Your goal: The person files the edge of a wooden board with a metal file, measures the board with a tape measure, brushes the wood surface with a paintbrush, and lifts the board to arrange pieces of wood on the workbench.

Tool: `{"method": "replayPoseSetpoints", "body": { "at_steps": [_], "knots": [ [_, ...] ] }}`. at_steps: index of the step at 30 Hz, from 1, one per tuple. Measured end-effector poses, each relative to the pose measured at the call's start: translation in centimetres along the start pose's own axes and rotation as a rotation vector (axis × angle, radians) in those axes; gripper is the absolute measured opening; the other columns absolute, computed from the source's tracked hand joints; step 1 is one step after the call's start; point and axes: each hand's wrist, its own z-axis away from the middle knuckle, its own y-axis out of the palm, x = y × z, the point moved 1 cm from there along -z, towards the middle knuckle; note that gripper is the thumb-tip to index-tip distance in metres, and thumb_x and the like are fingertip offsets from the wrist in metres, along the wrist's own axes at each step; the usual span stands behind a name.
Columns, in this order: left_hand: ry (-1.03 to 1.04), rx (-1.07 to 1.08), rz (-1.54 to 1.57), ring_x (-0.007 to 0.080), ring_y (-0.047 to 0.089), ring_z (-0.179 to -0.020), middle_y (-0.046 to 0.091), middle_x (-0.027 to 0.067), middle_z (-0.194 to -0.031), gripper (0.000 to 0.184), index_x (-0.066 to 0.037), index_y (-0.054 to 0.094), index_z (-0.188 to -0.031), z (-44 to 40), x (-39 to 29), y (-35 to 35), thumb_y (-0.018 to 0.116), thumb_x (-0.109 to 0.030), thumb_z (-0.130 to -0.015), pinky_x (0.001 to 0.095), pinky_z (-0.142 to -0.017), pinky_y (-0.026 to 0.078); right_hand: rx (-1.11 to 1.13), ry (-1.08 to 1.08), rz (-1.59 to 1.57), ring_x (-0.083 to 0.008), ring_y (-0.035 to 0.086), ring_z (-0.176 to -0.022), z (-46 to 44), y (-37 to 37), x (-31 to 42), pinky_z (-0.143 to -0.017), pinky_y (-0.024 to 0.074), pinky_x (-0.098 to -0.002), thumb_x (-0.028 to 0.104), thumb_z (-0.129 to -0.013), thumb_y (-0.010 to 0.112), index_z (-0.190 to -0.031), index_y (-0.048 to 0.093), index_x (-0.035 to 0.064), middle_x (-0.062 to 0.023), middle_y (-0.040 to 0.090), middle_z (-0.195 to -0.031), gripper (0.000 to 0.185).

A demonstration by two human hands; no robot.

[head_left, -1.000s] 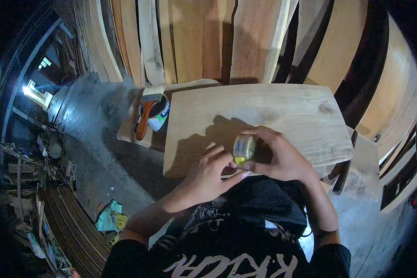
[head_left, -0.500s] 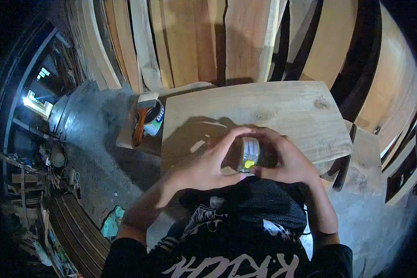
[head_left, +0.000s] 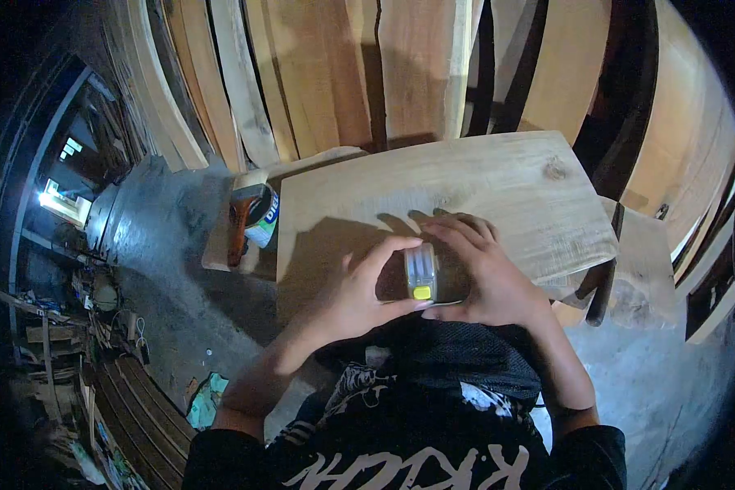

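Observation:
A small clear plastic case with a yellow tab (head_left: 420,273) is held upright over the near part of a wooden board. My left hand (head_left: 355,290) grips it between thumb and forefinger, at its lower and upper ends. Around its right side curves my right hand (head_left: 494,282), with the fingers spread and a gap between palm and case. The right thumb tip is close to the lower end; whether it touches I cannot tell. Grey strips show inside the case. Beneath both hands lies the pale wooden board (head_left: 498,184), with their shadows across it.
Left of the board stand a labelled can (head_left: 264,229) and a brush with a brown handle (head_left: 238,233). Tall planks (head_left: 420,73) lean along the back. A dark bar (head_left: 604,282) juts out at the board's right. Slats (head_left: 139,400) and a green cloth (head_left: 208,402) lie at lower left.
My right hand has opened away from the case, its fingers now spread apart. The case has shifted slightly left with my left hand. The view has turned a little.

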Motion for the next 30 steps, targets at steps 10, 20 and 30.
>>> {"method": "replayPoseSetpoints", "body": {
  "at_steps": [10,20,30],
  "knots": [
    [-0.017,-0.008,-0.052,0.0365,0.057,-0.121,0.058,0.0151,-0.132,0.069,-0.012,0.044,-0.135,0.2,0.0,0.2,0.079,-0.035,-0.080,0.0516,-0.102,0.042,0.022,-0.004,0.153,-0.0406,0.036,-0.138,0.0,1.5,-0.1,-0.118,0.0211,-0.0553,0.045,-0.071,0.080,-0.140,0.039,0.0017,-0.0196,0.043,-0.146,0.092],
    [0.029,-0.063,-0.183,0.0333,0.060,-0.116,0.060,0.0102,-0.130,0.073,-0.014,0.050,-0.132,0.1,-0.2,0.3,0.084,-0.037,-0.072,0.0468,-0.099,0.042,0.050,0.021,0.089,-0.0393,0.035,-0.139,0.1,1.8,-0.2,-0.118,0.0217,-0.0529,0.041,-0.067,0.085,-0.147,0.032,0.0024,-0.0194,0.042,-0.147,0.103],
    [0.079,-0.052,-0.258,0.0373,0.059,-0.114,0.061,0.0155,-0.124,0.067,-0.010,0.050,-0.127,-0.4,-0.6,-0.7,0.082,-0.036,-0.075,0.0469,-0.099,0.043,0.039,-0.003,0.073,-0.0423,0.034,-0.138,-0.2,1.6,-0.3,-0.118,0.0215,-0.0539,0.045,-0.071,0.081,-0.145,0.035,0.0025,-0.0224,0.042,-0.145,0.097]
  ]
}}
